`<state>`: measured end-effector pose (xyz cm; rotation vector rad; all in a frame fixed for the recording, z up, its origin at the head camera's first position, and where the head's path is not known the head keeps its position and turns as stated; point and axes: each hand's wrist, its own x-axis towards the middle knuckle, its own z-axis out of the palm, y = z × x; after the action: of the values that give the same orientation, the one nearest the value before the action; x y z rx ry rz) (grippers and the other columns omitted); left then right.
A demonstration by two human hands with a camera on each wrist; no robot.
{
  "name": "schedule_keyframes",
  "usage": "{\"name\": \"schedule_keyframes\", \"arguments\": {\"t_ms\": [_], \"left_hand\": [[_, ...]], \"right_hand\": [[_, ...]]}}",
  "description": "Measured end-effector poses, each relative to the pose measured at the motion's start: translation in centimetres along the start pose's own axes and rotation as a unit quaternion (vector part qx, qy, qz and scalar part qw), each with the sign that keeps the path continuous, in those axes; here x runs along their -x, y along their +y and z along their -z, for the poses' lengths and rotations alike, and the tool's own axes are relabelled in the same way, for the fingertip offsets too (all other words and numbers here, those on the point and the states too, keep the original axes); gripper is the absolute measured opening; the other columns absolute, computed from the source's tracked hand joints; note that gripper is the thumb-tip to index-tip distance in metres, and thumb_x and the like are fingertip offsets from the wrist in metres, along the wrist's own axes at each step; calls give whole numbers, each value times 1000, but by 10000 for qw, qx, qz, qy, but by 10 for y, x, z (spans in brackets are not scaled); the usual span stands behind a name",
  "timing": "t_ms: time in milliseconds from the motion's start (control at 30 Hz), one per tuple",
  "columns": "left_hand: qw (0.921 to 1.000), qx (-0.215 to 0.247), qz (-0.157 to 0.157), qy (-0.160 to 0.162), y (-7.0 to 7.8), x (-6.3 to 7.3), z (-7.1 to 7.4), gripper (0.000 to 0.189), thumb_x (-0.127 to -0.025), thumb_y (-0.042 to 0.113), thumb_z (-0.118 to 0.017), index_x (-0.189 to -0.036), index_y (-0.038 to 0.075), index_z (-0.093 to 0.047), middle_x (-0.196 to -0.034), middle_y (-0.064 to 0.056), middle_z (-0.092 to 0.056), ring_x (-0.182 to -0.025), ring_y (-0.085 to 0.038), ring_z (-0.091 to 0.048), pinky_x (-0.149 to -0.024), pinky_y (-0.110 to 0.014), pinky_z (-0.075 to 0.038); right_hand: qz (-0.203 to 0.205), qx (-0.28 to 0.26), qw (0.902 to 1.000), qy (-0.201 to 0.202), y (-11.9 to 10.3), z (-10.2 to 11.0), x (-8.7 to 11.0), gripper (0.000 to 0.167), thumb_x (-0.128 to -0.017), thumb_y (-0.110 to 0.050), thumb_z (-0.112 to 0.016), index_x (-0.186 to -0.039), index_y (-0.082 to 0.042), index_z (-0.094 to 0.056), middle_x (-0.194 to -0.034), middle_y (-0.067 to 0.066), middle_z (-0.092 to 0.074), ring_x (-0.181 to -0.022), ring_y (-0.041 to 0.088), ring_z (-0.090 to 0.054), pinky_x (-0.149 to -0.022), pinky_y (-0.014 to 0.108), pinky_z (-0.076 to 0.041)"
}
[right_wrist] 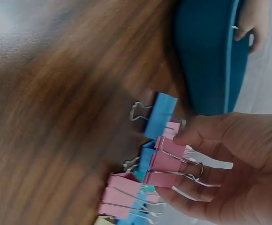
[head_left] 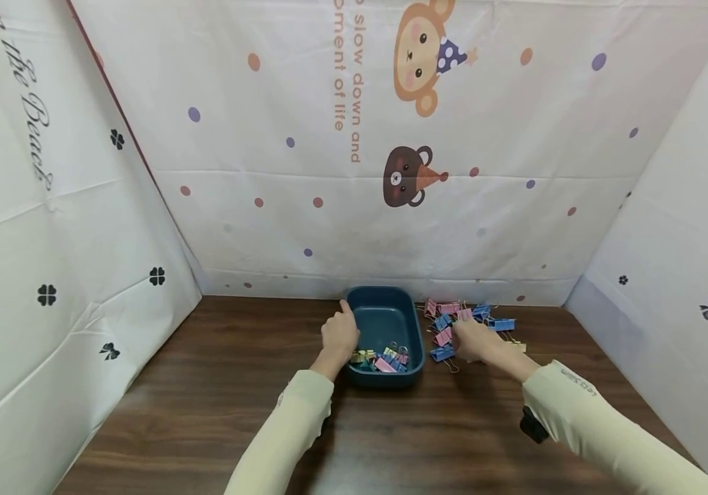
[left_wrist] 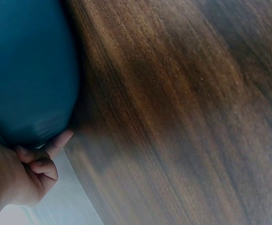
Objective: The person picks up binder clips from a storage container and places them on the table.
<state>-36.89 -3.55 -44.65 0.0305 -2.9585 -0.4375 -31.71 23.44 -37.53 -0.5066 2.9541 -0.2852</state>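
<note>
A dark teal plastic box (head_left: 381, 324) stands on the table, with several coloured binder clips (head_left: 385, 364) inside its near end. My left hand (head_left: 339, 335) holds the box by its left wall; in the left wrist view its fingers (left_wrist: 46, 168) lie bent against the outside. To the right of the box my right hand (head_left: 473, 341) is over a loose pile of binder clips. The right wrist view shows a pink binder clip (right_wrist: 166, 161) pinched between thumb and fingers, its wire handles toward the palm. A blue binder clip (right_wrist: 160, 115) and another pink binder clip (right_wrist: 122, 191) lie close by.
More clips of the pile, such as a blue binder clip (head_left: 504, 324), lie behind and beside my right hand. The brown wooden table (head_left: 236, 385) ends at a printed white cloth wall (head_left: 292, 234) at the back. Similar cloth hangs at both sides.
</note>
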Motion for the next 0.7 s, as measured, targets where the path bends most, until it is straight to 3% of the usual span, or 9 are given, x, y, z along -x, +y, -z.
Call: {"name": "schedule_keyframes", "arguments": {"t_ms": [300, 500, 700], "left_hand": [[10000, -75, -16, -55, -1, -1, -1, 78, -95, 31, -73, -156, -2, -35, -83, -15, -72, -58, -22, -65, -65, -38, -61], [10000, -70, -13, 9, -2, -1, 0, 79, -95, 32, -74, -155, -2, -36, -91, -15, -75, -65, -24, -70, -67, -38, -61], [10000, -47, 25, 16, -1, 0, 0, 79, -95, 31, -74, -155, -2, -36, -87, -15, -74, -63, -23, -68, -65, -37, -61]], "right_hand": [[-225, -25, 9993, -283, 10, -18, -4, 16, -79, 8, -69, -93, 2, -64, -78, 11, -65, -64, 19, -61, -59, 33, -54], [-327, 2, 9990, -293, 12, -24, -10, 19, -81, 7, -71, -99, 3, -63, -88, 14, -66, -71, 20, -61, -65, 36, -55], [-336, -315, 9984, -314, 14, -29, -13, 27, -82, 12, -64, -108, 5, -61, -73, 9, -62, -59, 17, -59, -52, 28, -48]]}}
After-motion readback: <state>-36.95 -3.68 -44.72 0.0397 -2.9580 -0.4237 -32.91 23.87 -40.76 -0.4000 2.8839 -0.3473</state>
